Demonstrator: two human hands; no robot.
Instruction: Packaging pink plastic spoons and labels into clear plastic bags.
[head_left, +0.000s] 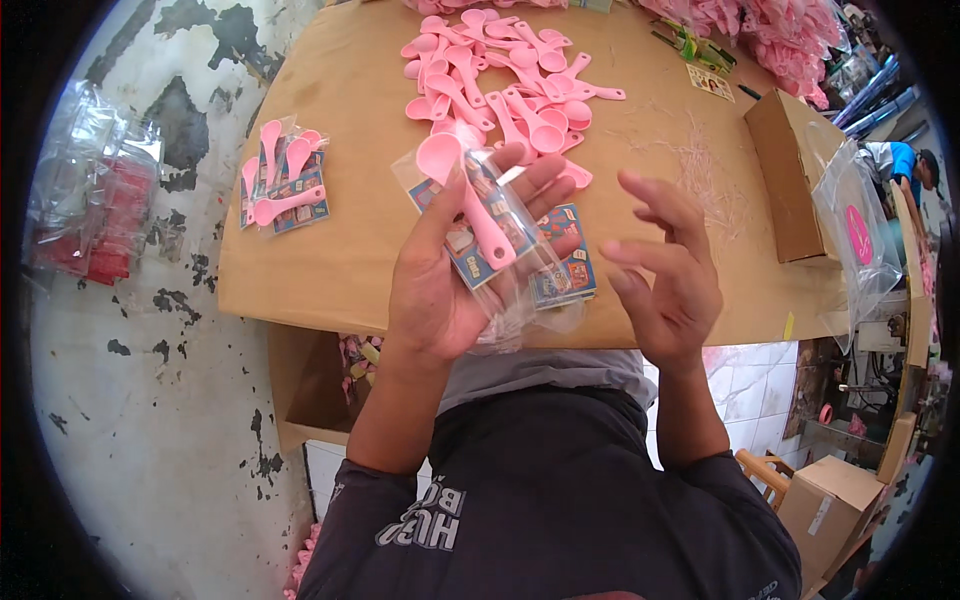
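Palm up, my left hand [440, 275] holds a clear plastic bag [512, 265] with a blue printed card [475, 262]. A pink measuring spoon [478, 205] lies along the card, its bowl near my left thumb; whether it is inside the bag or on top, I cannot tell. To the right my right hand [668, 275] is raised with fingers bent and apart, nothing in it. Just past the left fingers lies a small stack of blue cards [575, 262] on the table. Beyond my hands spreads a pile of loose pink spoons [470, 65].
At the left of the brown-covered table [345, 260] lie packed spoons with blue cards [300, 208]. A cardboard box [790, 185] and a hanging clear bag [860, 235] stand on the right. Pink bagged items [780, 45] fill the far right corner. Another person [900, 165] is farther right.
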